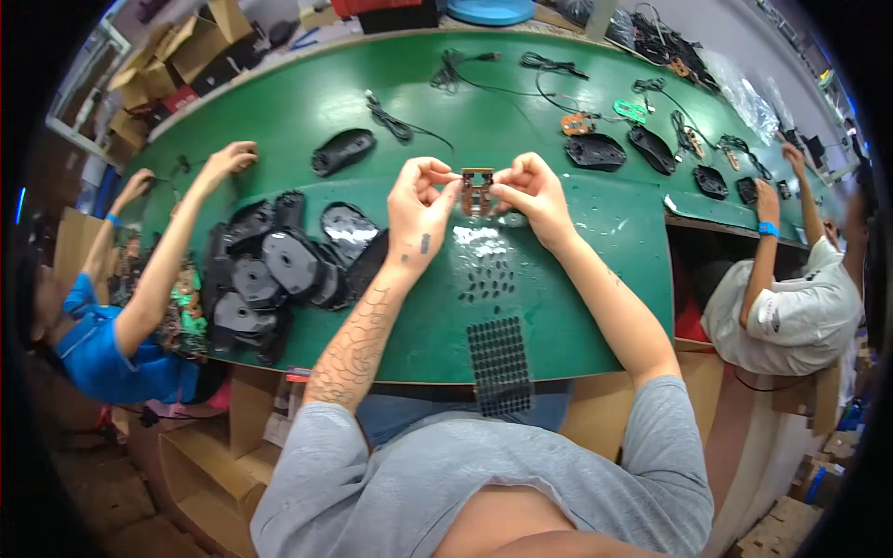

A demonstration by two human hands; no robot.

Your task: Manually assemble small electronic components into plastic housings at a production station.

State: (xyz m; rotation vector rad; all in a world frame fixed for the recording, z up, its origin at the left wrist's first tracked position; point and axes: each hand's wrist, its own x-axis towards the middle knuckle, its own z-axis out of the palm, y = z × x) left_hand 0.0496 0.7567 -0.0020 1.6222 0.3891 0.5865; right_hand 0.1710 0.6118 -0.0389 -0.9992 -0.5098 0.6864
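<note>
Both my hands hold a small brown circuit board [477,197] above the green table. My left hand [420,206] pinches its left edge between thumb and fingers. On the opposite edge, the fingertips of my right hand [534,197] are closed. Below the board lies a transparent sheet with scattered black oval pads [487,277]. Closer to me, a second sheet carrying dense rows of small black pads [500,358] reaches over the table's front edge. A heap of black computer mouse shells [279,265] sits to the left of my left forearm.
Beyond my hands on the green table [279,112] lie a black mouse shell [342,151], a coiled cable [395,123] and more shells [595,152] with boards. Co-workers sit at left in a blue shirt [121,344] and at right in a light shirt [791,312]. Cardboard boxes [209,456] stand below.
</note>
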